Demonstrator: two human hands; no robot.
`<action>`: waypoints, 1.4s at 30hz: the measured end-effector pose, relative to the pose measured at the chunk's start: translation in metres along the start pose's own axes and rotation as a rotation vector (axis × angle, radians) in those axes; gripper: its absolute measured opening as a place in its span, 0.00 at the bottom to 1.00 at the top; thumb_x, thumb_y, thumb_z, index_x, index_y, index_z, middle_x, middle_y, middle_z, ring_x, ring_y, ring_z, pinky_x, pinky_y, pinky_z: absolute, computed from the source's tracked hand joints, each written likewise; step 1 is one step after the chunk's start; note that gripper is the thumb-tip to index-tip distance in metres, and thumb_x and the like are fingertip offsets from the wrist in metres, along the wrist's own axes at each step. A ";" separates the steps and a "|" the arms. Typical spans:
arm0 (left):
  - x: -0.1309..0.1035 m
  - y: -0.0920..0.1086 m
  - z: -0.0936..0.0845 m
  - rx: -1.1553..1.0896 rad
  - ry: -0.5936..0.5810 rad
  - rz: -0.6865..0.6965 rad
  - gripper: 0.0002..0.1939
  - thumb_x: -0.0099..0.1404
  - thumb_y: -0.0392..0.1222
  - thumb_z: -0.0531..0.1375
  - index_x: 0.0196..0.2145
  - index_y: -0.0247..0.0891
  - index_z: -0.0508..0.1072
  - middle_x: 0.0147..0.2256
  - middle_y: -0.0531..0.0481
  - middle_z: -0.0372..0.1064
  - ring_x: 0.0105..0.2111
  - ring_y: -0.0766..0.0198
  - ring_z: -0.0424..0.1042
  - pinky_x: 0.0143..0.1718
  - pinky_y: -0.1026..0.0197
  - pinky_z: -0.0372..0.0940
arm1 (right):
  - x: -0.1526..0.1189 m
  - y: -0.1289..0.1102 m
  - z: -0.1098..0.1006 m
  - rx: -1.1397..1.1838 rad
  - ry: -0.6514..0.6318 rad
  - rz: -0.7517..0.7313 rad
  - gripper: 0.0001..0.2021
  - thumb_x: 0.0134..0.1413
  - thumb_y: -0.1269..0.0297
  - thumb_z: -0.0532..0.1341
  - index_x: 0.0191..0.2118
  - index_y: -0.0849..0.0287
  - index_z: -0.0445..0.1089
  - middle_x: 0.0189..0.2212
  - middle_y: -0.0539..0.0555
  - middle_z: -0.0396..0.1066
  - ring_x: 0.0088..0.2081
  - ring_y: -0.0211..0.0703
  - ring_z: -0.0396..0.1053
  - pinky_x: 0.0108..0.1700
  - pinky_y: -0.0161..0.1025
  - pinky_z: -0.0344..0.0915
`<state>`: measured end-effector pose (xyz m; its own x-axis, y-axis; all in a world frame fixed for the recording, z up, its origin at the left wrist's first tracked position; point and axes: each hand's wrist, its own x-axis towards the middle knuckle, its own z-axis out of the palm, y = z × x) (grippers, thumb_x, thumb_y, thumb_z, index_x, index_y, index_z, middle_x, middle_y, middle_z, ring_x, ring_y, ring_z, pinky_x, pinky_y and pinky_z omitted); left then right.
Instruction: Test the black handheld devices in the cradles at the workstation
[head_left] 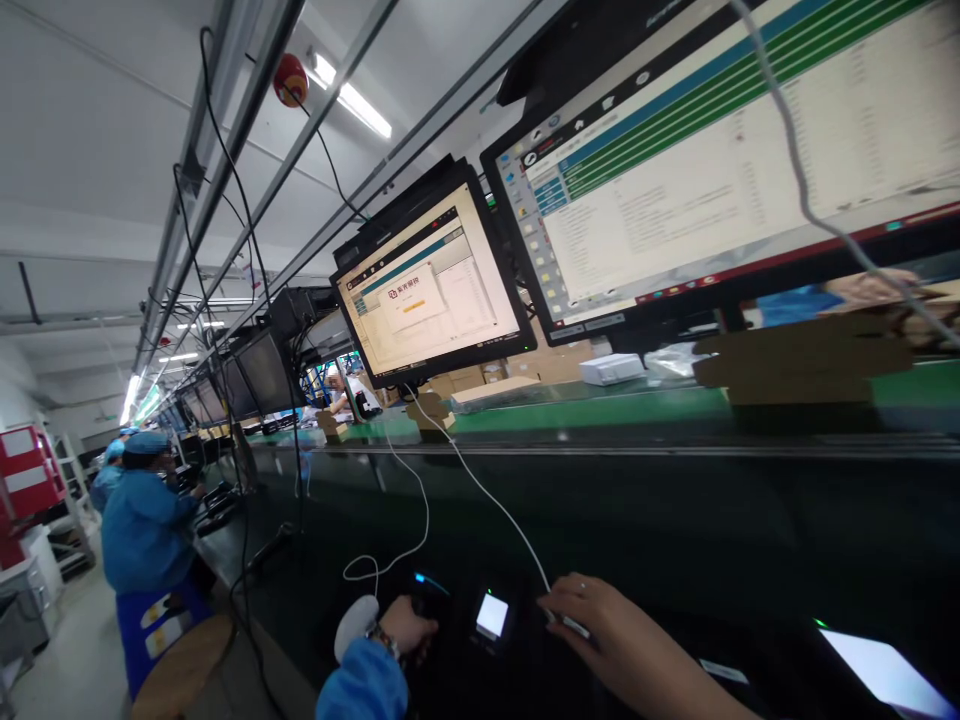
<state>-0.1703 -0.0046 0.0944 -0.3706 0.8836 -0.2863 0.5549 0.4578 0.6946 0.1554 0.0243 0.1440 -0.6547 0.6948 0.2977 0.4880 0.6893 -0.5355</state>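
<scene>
At the bottom of the head view the person's right hand (600, 625) lies on the dark bench, fingers bent and pinched around the plug end of a white cable (480, 487) — the tips press it down just right of a small device with a lit screen (492, 615). The cable runs up and left from the hand to the nearer monitor (431, 285), which hangs tilted above the green conveyor (600, 410).

The left hand (409, 630), in a blue sleeve with a wrist strap, is curled around a dark handheld unit (429, 592) with a small blue light; how tightly the fingers close is hard to tell, since the thing is black against a black bench. A white rounded object (355, 622) sits just beside that wrist.

A larger monitor (720, 150) fills the upper right. Far left, a co-worker in blue cap and coat (142, 525) sits on a stool — well apart from the hands.
</scene>
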 end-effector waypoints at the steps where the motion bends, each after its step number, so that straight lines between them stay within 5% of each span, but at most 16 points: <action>1: -0.001 0.002 0.001 -0.003 0.007 -0.013 0.03 0.69 0.27 0.54 0.38 0.29 0.64 0.20 0.56 0.59 0.17 0.69 0.60 0.17 0.68 0.57 | 0.000 0.000 0.000 0.000 -0.004 0.007 0.16 0.63 0.65 0.53 0.50 0.48 0.74 0.47 0.51 0.68 0.50 0.38 0.65 0.56 0.41 0.63; 18: -0.007 0.009 0.007 -0.033 0.008 0.002 0.10 0.72 0.28 0.51 0.31 0.32 0.63 0.16 0.57 0.55 0.15 0.68 0.56 0.16 0.67 0.53 | -0.006 -0.019 -0.007 0.001 -0.057 0.050 0.15 0.64 0.72 0.51 0.46 0.54 0.74 0.47 0.52 0.66 0.51 0.38 0.62 0.59 0.43 0.57; 27: -0.021 0.023 -0.010 0.000 0.089 0.069 0.09 0.72 0.30 0.54 0.32 0.31 0.63 0.18 0.56 0.57 0.16 0.69 0.58 0.19 0.65 0.53 | -0.005 -0.015 -0.021 -0.027 0.097 0.071 0.14 0.64 0.70 0.53 0.47 0.54 0.75 0.44 0.51 0.68 0.48 0.39 0.63 0.55 0.43 0.58; 29: -0.035 0.034 -0.016 -0.054 0.071 0.130 0.10 0.74 0.35 0.52 0.33 0.32 0.61 0.19 0.56 0.56 0.17 0.69 0.57 0.21 0.65 0.54 | -0.009 -0.016 -0.031 -0.022 0.166 0.071 0.12 0.63 0.69 0.56 0.46 0.55 0.75 0.44 0.51 0.69 0.48 0.39 0.64 0.55 0.43 0.59; 31: -0.052 0.047 -0.016 -0.136 -0.066 0.179 0.15 0.72 0.46 0.55 0.31 0.34 0.59 0.21 0.55 0.57 0.20 0.70 0.58 0.23 0.66 0.56 | -0.012 -0.015 -0.040 -0.007 0.231 0.050 0.11 0.62 0.68 0.58 0.47 0.56 0.75 0.44 0.51 0.70 0.48 0.39 0.64 0.56 0.42 0.59; 33: -0.068 0.061 -0.010 -0.182 -0.214 0.191 0.34 0.52 0.69 0.65 0.31 0.34 0.60 0.23 0.55 0.59 0.21 0.69 0.59 0.22 0.65 0.57 | -0.013 -0.013 -0.044 -0.007 0.274 0.030 0.11 0.61 0.67 0.58 0.46 0.56 0.75 0.44 0.50 0.70 0.48 0.39 0.65 0.55 0.42 0.60; 35: -0.080 0.076 0.003 -0.175 -0.308 0.199 0.45 0.33 0.77 0.67 0.30 0.34 0.61 0.23 0.54 0.59 0.20 0.68 0.58 0.21 0.64 0.56 | -0.014 -0.011 -0.044 -0.030 0.295 0.018 0.10 0.61 0.67 0.58 0.45 0.57 0.75 0.43 0.50 0.71 0.47 0.39 0.65 0.53 0.42 0.60; 37: -0.087 0.090 0.018 -0.154 -0.353 0.206 0.42 0.35 0.74 0.69 0.29 0.33 0.62 0.21 0.53 0.59 0.19 0.68 0.58 0.20 0.64 0.54 | -0.013 -0.009 -0.043 -0.053 0.300 0.002 0.09 0.61 0.67 0.58 0.44 0.56 0.75 0.43 0.50 0.70 0.47 0.39 0.65 0.52 0.42 0.60; 40: -0.088 0.110 0.036 -0.136 -0.371 0.197 0.20 0.62 0.52 0.65 0.30 0.32 0.63 0.22 0.53 0.59 0.19 0.69 0.58 0.19 0.65 0.55 | -0.014 -0.008 -0.043 -0.058 0.315 -0.032 0.09 0.61 0.68 0.58 0.43 0.57 0.75 0.41 0.50 0.71 0.46 0.39 0.66 0.51 0.41 0.60; 42: -0.085 0.121 0.044 -0.124 -0.376 0.181 0.10 0.71 0.37 0.55 0.31 0.32 0.62 0.22 0.53 0.58 0.18 0.69 0.58 0.19 0.66 0.55 | -0.015 -0.008 -0.044 -0.050 0.345 -0.057 0.09 0.60 0.67 0.59 0.42 0.57 0.75 0.41 0.50 0.71 0.45 0.39 0.66 0.50 0.40 0.60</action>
<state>-0.0390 -0.0199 0.1739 0.0347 0.9334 -0.3571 0.4842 0.2968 0.8231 0.1870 0.0177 0.1789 -0.4525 0.6776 0.5797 0.4900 0.7321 -0.4733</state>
